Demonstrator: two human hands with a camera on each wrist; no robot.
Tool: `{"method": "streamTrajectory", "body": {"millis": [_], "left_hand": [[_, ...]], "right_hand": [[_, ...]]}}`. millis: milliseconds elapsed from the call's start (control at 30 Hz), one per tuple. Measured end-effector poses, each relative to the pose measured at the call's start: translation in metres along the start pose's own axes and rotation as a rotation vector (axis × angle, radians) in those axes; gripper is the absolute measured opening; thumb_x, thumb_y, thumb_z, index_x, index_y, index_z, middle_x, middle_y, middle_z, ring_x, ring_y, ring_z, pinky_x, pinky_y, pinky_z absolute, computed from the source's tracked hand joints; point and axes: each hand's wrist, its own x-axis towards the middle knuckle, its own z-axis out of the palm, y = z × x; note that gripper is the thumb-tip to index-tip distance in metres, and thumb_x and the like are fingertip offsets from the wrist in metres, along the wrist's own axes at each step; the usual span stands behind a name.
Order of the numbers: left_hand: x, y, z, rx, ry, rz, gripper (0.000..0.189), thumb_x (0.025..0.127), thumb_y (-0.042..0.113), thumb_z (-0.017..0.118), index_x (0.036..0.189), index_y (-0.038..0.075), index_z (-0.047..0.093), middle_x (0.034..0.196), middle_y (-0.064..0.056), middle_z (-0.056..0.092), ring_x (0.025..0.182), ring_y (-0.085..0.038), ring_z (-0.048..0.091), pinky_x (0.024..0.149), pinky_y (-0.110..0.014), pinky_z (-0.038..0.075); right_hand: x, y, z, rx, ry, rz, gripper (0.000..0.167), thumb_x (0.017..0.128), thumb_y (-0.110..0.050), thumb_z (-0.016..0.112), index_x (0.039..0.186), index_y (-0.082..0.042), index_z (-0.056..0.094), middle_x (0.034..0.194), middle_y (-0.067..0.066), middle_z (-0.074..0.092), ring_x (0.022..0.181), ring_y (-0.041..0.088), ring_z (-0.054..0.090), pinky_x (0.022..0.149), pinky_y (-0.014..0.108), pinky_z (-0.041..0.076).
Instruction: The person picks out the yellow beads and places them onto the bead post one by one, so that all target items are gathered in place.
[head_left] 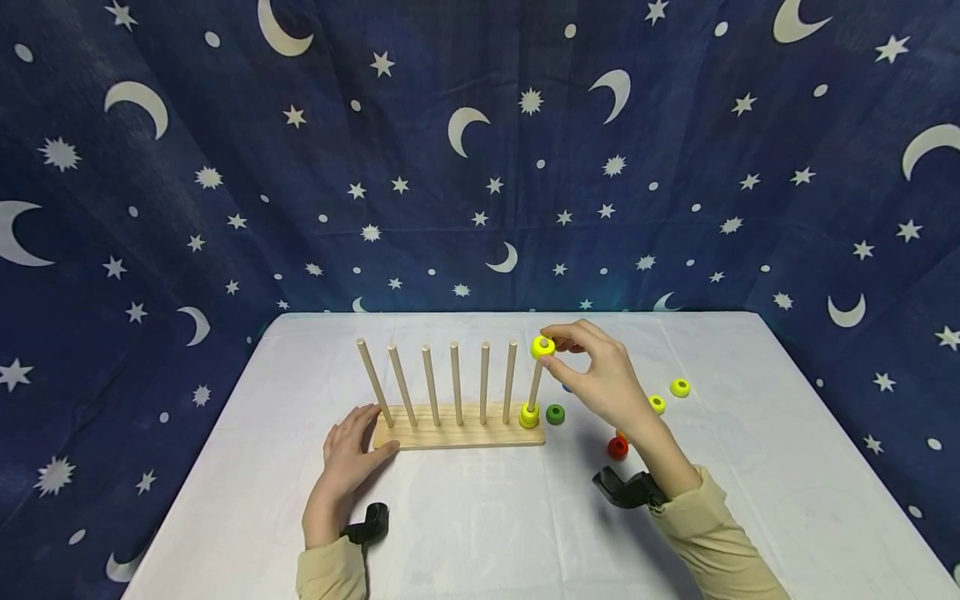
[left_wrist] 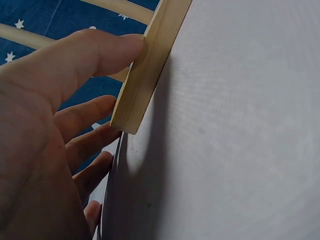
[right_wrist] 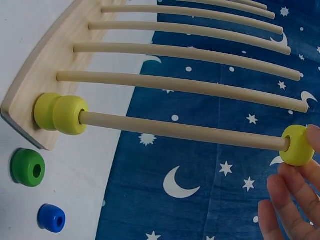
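A wooden peg rack (head_left: 459, 437) with several upright pegs stands on the table. My right hand (head_left: 603, 375) pinches a yellow bead (right_wrist: 297, 145) between thumb and fingers at the top of the rightmost peg (right_wrist: 185, 131). The peg's tip is in the bead's hole. Two more yellow beads (right_wrist: 61, 114) sit stacked at the foot of that same peg; the other pegs are bare. My left hand (head_left: 351, 450) grips the left end of the rack, its thumb at the front edge and its fingers around the end (left_wrist: 131, 107).
Right of the rack lie a green bead (head_left: 555, 414) and a blue bead (right_wrist: 51, 218). Beyond the right forearm are two loose yellow beads (head_left: 680, 387), with a red bead (head_left: 618, 448) nearer, partly covering an orange one. A dark star-patterned cloth (head_left: 480, 167) hangs behind the white table.
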Motion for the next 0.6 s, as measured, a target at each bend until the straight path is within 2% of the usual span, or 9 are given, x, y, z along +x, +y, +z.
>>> {"method": "streamTrajectory", "body": {"millis": [367, 600], "left_hand": [[0.0007, -0.0008, 0.0006, -0.004, 0.006, 0.002, 0.074, 0.085, 0.033, 0.069, 0.146, 0.007, 0.037, 0.156, -0.018, 0.028, 0.147, -0.038, 0.014, 0.118, -0.059, -0.005], [0.0011, -0.0011, 0.0006, 0.001, 0.007, -0.001, 0.074, 0.085, 0.032, 0.069, 0.146, 0.007, 0.037, 0.155, -0.018, 0.029, 0.147, -0.038, 0.014, 0.118, -0.059, -0.004]], "right_hand": [[-0.0015, 0.0005, -0.0008, 0.002, 0.017, -0.009, 0.031, 0.083, -0.015, 0.075, 0.113, -0.014, 0.068, 0.100, -0.002, 0.068, 0.093, 0.012, 0.063, 0.086, 0.033, 0.052], [-0.0046, 0.0050, -0.0032, -0.014, -0.021, 0.033, 0.030, 0.085, -0.015, 0.073, 0.115, -0.014, 0.067, 0.105, 0.001, 0.069, 0.097, 0.016, 0.063, 0.089, 0.039, 0.053]]}}
